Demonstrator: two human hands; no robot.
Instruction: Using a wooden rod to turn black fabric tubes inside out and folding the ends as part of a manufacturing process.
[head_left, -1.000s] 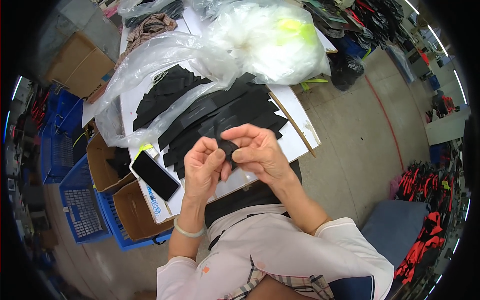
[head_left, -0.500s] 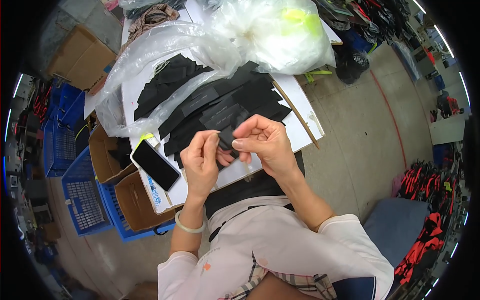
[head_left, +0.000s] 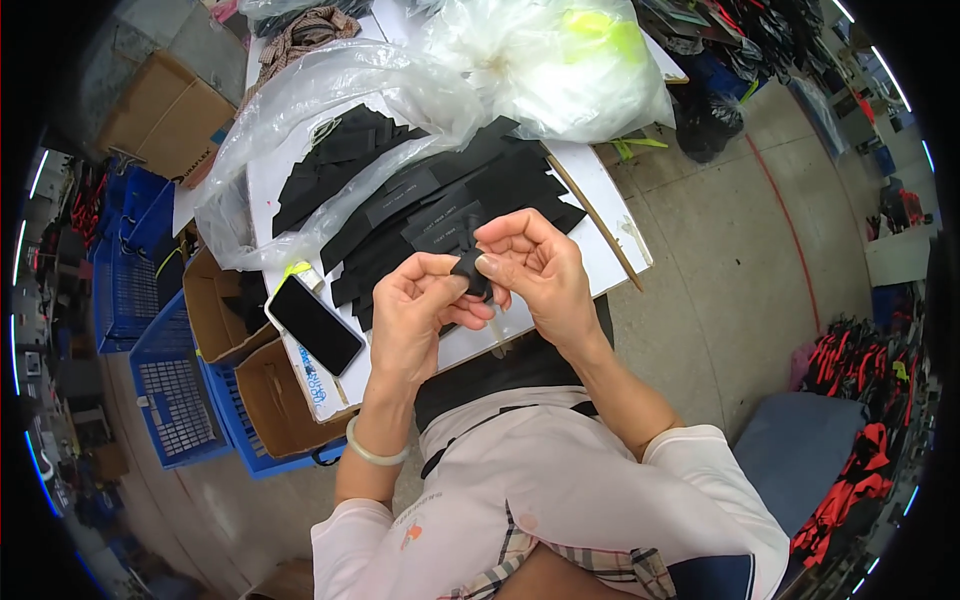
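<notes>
Over the near edge of the white table (head_left: 632,262), both hands meet at a small dark piece of fabric strip (head_left: 470,268). My left hand (head_left: 418,305) pinches it from the left with thumb and forefinger. From the other side my right hand (head_left: 540,278) grips it, thumb tip against the cloth. The fingers hide much of its shape. Just beyond lie overlapping black fabric strips (head_left: 380,235), some with printed dark labels. A black-screened phone (head_left: 315,325) rests at the table's left corner, beside my left hand.
Loose clear plastic (head_left: 225,205) drapes over the strips' left side; a stuffed clear bag (head_left: 560,85) stands behind. Along the table's right side lies a thin wooden stick (head_left: 597,217). Cardboard boxes (head_left: 285,400) and blue crates (head_left: 175,400) stand at left.
The hands have drawn together around the dark fabric piece, my left hand shifting right and slightly up. The fabric now looks bunched between the fingertips.
</notes>
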